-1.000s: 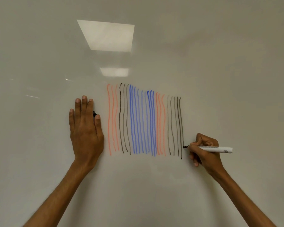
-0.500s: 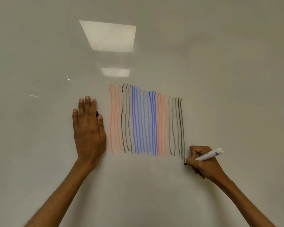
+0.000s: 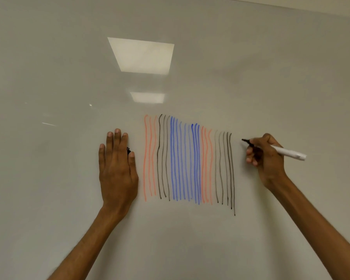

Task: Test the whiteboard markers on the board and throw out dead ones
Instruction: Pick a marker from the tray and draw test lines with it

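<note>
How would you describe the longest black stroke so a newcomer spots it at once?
On the whiteboard, find the block of vertical orange, black and blue stripes. The longest black stroke is its rightmost line; unlike its neighbours, its foot trails below all the others.

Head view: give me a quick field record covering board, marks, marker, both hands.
surface: whiteboard
marks: vertical stripes; left to right orange, black, blue, orange, black
marker: white barrel, black tip, uncapped; tip right of the last black stripe, near its top; contact unclear
right hand: grips the marker
left hand: flat on the whiteboard, fingers straight, left of the stripes
under left hand: small black item, mostly hidden
</note>
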